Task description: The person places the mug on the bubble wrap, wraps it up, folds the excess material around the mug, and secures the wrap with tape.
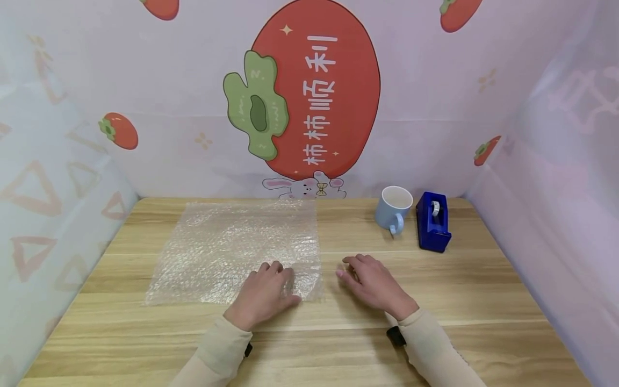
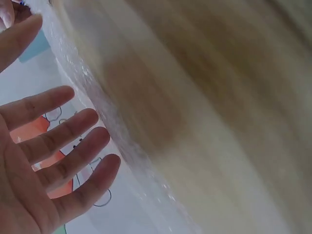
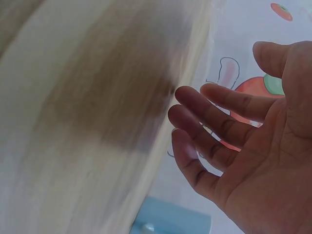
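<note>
A clear sheet of bubble wrap [image 1: 232, 242] lies flat on the left half of the wooden table. Over its lower right corner hovers my left hand [image 1: 263, 293], holding nothing; in the left wrist view the fingers [image 2: 73, 131] are spread and loosely bent. My right hand [image 1: 374, 285] is just right of the sheet, above bare wood, and also holds nothing. Its fingers [image 3: 214, 122] are relaxed and slightly curved in the right wrist view. Beyond it stands an upright light blue mug [image 1: 388, 210], handle toward me. A dark blue tape dispenser [image 1: 432, 223] sits right of the mug.
The wood-grain table [image 1: 314, 349] ends at a white backdrop [image 1: 184, 97] printed with persimmons and a rabbit. Pale cloth walls rise along the left and right sides. The mug and dispenser stand near the table's back right corner.
</note>
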Tool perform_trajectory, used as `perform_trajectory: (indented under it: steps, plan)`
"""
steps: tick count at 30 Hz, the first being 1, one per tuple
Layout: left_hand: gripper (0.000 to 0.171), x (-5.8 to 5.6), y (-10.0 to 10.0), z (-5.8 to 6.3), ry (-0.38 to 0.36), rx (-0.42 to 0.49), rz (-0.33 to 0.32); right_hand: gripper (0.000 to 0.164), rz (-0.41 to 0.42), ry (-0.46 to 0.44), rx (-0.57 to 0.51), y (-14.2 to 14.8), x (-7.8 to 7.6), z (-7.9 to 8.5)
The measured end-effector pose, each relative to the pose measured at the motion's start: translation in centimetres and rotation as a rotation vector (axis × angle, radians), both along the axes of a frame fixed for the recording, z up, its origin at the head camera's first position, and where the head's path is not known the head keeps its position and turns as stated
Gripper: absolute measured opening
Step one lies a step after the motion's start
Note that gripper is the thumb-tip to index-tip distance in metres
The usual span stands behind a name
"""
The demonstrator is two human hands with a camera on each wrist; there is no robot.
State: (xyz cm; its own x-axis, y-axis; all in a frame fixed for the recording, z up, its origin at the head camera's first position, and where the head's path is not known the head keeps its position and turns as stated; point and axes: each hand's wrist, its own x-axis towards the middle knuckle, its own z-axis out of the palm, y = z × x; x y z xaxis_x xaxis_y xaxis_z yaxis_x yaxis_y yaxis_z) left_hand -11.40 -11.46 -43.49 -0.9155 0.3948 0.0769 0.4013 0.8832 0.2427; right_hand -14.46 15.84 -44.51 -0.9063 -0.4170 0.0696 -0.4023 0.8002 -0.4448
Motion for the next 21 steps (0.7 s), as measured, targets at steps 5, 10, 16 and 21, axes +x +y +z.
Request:
perform_trajectory:
  steps: [5, 10, 16, 21]
  plan:
    - [0.043, 0.1, 0.7, 0.0, -0.011, 0.007, -0.020, 0.047, 0.000, -0.002, -0.006, 0.3, 0.1, 0.1]
    - [0.032, 0.1, 1.0, 0.0, -0.002, 0.005, -0.025, 0.047, 0.005, -0.006, -0.015, 0.7, 0.3, 0.2]
    - [0.029, 0.0, 1.3, 0.0, 0.011, -0.003, -0.043, 0.048, -0.013, -0.023, -0.013, 1.5, 0.6, 0.4]
    - [0.025, 0.0, 1.5, 0.1, -0.002, 0.006, -0.065, 0.048, -0.030, -0.025, -0.011, 2.3, 0.7, 0.3]
